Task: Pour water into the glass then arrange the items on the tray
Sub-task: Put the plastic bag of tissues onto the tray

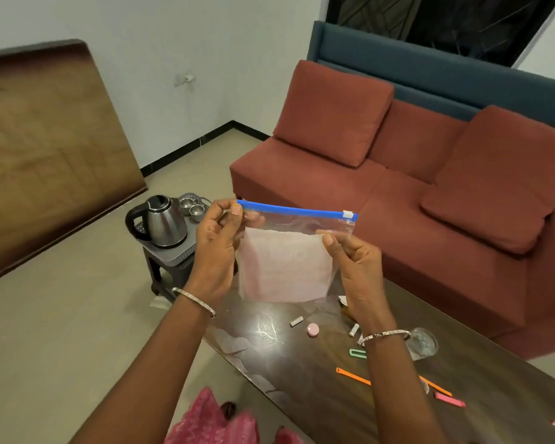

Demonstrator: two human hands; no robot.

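Pouch (pixel 289 251) pinched between my left hand (pixel 217 248) and right hand (pixel 356 267); pouring not begun, glass (pixel 425 342) waits on bench (pixel 302 379).

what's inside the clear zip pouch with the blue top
Inside the zip pouch sits one pale pink flat packet. Its faint print is unreadable, and whether anything lies behind it is hidden.

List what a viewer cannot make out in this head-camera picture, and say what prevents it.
- Glass: partly behind the right wrist; water level unreadable.
- Pouch contents: pale sheet inside, print blurred.
- Small items on the table: too small to identify; some hidden by the right hand.
- Tray under the kettle: partly covered by the left hand.
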